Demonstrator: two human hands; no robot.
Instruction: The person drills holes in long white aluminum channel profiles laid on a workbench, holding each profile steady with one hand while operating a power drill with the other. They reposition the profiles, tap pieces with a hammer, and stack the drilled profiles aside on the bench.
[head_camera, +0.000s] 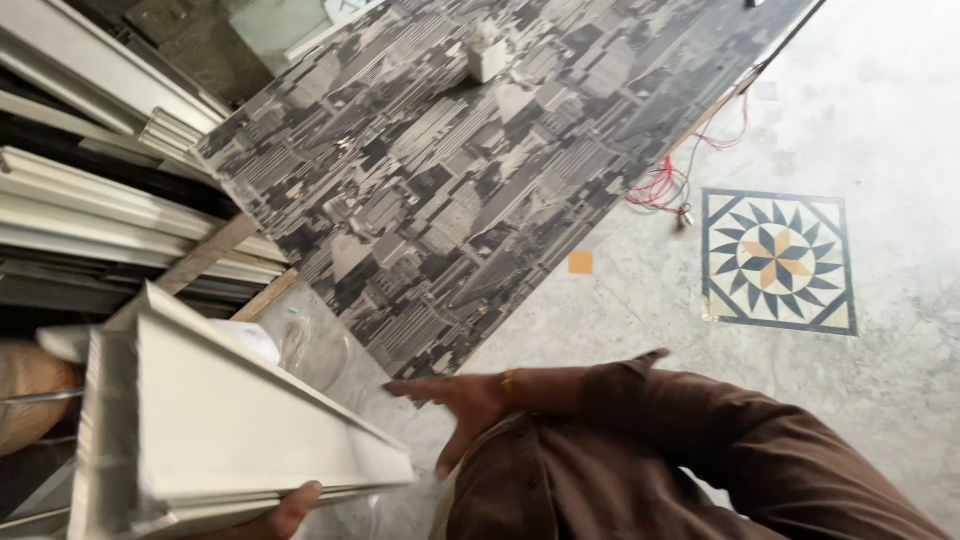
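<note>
Head cam looking down: the left hand (285, 510) has its grip wrapped under the near end of a long pale aluminium profile (230, 430), bottom left, angled over the floor. The right hand (455, 400) is flat and open, holding nothing, just beside the profile's tip. Beyond sits a dark patterned worktop (450, 180), with more profiles stacked (90, 210) to the left.

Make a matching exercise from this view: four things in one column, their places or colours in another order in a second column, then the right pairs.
1. pale metal profile
2. red wire
3. star-pattern tile
4. small white box

A. set into the grey floor, at right
B. on the dark patterned board
C. held from below by the left hand
D. tangled on the floor by the board's edge

Pairs: 1-C, 2-D, 3-A, 4-B
</note>
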